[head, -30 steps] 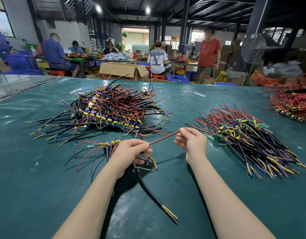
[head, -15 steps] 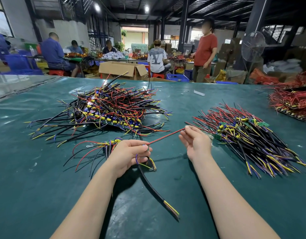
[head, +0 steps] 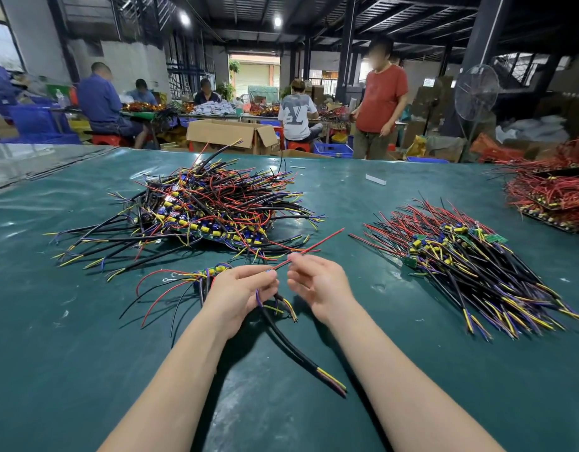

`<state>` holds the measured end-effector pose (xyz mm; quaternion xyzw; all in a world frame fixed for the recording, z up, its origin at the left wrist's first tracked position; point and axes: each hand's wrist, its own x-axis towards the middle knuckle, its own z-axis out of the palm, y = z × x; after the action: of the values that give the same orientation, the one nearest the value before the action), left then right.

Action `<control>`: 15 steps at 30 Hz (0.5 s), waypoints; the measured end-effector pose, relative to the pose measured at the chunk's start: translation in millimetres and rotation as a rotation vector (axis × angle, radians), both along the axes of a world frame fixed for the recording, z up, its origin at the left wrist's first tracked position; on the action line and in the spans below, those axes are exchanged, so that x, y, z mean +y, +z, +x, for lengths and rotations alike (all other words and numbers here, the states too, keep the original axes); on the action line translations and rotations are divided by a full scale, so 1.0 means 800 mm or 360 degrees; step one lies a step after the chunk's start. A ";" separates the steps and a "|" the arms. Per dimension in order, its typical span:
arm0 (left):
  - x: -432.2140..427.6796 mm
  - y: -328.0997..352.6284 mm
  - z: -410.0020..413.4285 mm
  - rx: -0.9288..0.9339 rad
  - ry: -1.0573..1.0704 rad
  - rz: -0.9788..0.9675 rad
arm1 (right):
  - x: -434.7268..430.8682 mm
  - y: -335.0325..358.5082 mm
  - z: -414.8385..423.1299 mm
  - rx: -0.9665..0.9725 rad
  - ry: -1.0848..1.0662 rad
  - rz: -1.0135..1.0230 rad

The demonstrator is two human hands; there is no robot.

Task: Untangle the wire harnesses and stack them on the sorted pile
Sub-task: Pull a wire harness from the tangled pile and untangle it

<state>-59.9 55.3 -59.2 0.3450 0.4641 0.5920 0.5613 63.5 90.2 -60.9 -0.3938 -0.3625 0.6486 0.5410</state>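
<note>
A: Where's the harness (head: pixel 291 349)?
B: Just on the near side of the tangled pile (head: pixel 209 210), loose ends on the surface (head: pixel 69 353). Left hand (head: pixel 240 293) grip is closed round its wires, pinching the red wire (head: pixel 317 243).
A: Right hand (head: pixel 317 283)?
B: Fingertips on that red wire; can't tell if it's pinched. Sorted pile (head: pixel 470 265) lies right of the tangled pile.
</note>
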 end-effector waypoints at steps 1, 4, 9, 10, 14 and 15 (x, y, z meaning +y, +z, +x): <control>0.000 0.001 0.002 0.0003 -0.0016 0.0001 | -0.003 -0.001 -0.004 -0.0071 0.0057 0.0055; -0.001 0.001 0.003 0.0011 -0.0057 -0.0004 | -0.008 -0.004 -0.010 -0.0162 0.0134 0.0149; -0.001 -0.001 0.000 0.0054 -0.0081 0.0005 | -0.012 -0.003 -0.016 -0.0245 0.0050 0.0266; 0.000 -0.001 0.000 0.0039 -0.0081 0.0012 | -0.011 -0.003 -0.017 -0.0243 0.0015 0.0287; -0.001 -0.002 0.001 0.0006 -0.0081 0.0018 | -0.011 -0.003 -0.014 -0.0139 0.0088 0.0228; -0.002 -0.002 0.001 0.0005 -0.0090 0.0014 | -0.011 -0.004 -0.012 -0.0127 0.0122 0.0223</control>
<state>-59.3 53.7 -60.5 0.3613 0.4524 0.5774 0.5756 53.9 81.4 -63.9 -0.3665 -0.4431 0.6256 0.5272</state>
